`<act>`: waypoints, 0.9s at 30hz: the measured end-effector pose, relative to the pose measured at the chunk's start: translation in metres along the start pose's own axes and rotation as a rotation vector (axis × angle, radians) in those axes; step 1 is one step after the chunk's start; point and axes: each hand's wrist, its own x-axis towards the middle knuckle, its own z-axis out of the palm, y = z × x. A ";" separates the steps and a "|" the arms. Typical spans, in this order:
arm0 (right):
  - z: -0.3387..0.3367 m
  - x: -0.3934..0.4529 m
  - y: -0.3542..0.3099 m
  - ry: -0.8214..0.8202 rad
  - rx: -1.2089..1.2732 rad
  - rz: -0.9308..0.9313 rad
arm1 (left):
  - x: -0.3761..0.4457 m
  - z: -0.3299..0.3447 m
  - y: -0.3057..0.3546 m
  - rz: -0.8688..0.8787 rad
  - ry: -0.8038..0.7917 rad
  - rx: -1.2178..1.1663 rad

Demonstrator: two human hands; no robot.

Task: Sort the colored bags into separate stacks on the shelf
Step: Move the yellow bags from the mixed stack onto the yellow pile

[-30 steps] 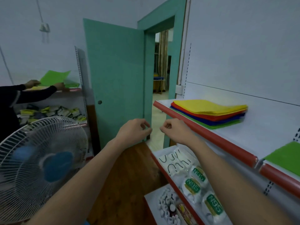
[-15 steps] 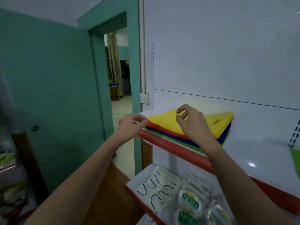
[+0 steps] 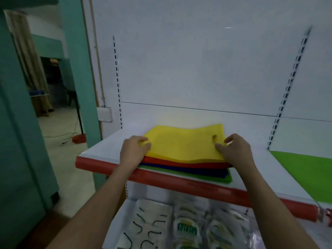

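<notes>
**Yellow layer may drag its neighbours**

Left hand and right hand each pinch a side edge of the thin yellow fabric bags, topping the mixed pile at the white shelf's front-left corner. Catching the red bags beneath would mix colours; the flat green bag waits at the shelf's right end.

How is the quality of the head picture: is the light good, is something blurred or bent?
Head view: light is dim and bluish; a small glare streak sits on the white back panel. The slotted upright leans and smears near the right edge, a wide-angle effect. The yellow bags and both hands, left hand and right hand, look fairly sharp; the packets below are soft.
</notes>
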 end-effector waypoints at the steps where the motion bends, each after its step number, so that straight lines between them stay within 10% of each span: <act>1: 0.000 0.001 0.000 0.003 0.002 0.021 | 0.002 0.002 -0.004 0.006 -0.001 -0.014; 22: -0.015 -0.010 0.002 0.024 0.166 -0.067 | 0.025 -0.005 0.007 -0.194 -0.201 0.183; 27: -0.023 -0.016 -0.013 0.024 0.239 -0.133 | 0.019 -0.018 0.019 -0.103 -0.048 0.210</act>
